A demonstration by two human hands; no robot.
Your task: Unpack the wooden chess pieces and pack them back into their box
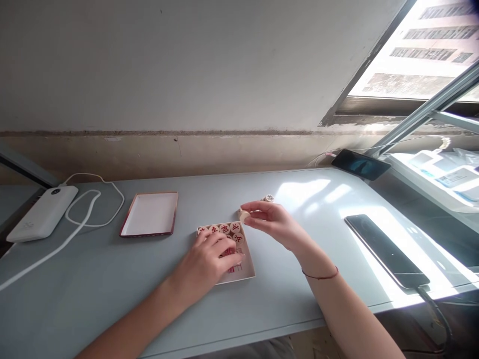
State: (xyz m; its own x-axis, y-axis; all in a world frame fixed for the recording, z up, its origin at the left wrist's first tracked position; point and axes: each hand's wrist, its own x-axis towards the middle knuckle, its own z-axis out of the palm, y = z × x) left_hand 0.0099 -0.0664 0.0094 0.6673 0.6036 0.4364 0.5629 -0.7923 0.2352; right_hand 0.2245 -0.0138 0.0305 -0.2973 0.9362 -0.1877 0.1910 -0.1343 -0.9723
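Cream round piece [244, 216] in right grip [277, 223].

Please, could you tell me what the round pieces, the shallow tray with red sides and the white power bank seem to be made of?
Round pieces: wood or plastic, I cannot tell which; pale, smooth-looking, with red characters.
Shallow tray: probably cardboard, with thin straight walls, plain white inside and coloured outside.
Power bank: likely hard plastic, with a smooth white shell and rounded corners.

Room, exact type unclear | grey desk [149, 279] | window [422, 55] | charging phones [385, 249]
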